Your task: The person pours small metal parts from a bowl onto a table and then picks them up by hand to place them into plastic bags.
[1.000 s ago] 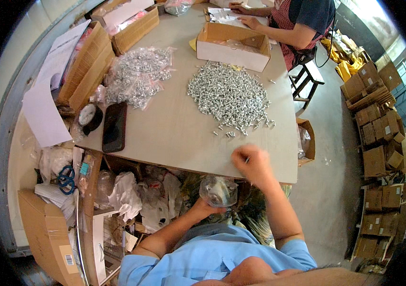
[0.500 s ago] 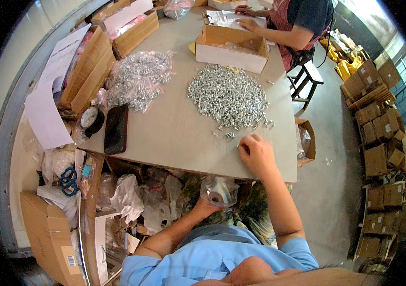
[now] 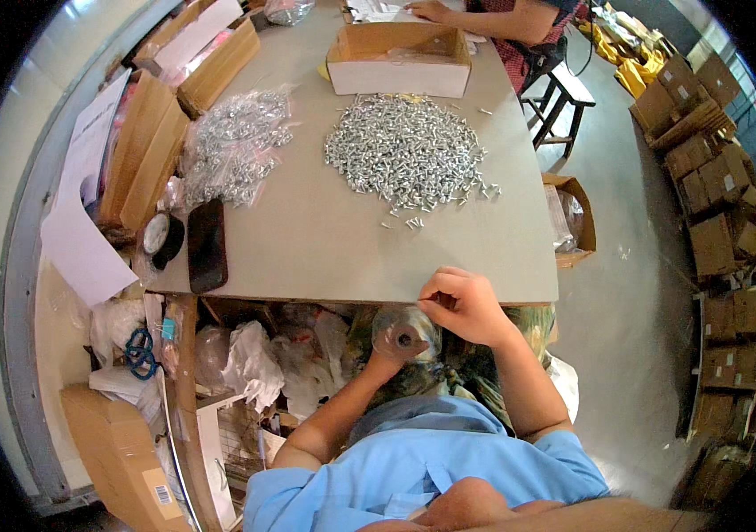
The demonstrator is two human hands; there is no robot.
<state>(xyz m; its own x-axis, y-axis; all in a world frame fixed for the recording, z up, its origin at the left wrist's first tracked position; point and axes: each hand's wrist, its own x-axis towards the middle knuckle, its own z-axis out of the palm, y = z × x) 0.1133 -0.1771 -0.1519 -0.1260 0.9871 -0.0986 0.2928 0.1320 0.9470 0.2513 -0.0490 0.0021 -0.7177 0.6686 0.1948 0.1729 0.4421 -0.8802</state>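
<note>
Just below the table's front edge, my left hand (image 3: 385,362) is closed round a roll of clear plastic (image 3: 404,335) with a dark hole at its core; most of its fingers are hidden behind the roll. My right hand (image 3: 468,307) hovers at the table edge beside the roll's upper right side. Its thumb and fingertips are pinched together, and whatever is between them is too small to make out. Beyond that hand, a heap of small silver screws (image 3: 404,151) spreads over the grey table (image 3: 307,253), with a few loose screws (image 3: 413,222) at its near side.
An open cardboard box (image 3: 400,75) stands behind the heap. Bagged metal parts (image 3: 236,146), a black phone (image 3: 207,246) and a tape roll (image 3: 163,238) lie to the left. At the far edge a co-worker's hand (image 3: 431,11) rests over papers. Cartons (image 3: 715,213) are stacked at right.
My right hand has drawn back from beside the screws to the roll at the table edge, fingers pinched. My left hand still holds the roll. The whole view has shifted slightly.
</note>
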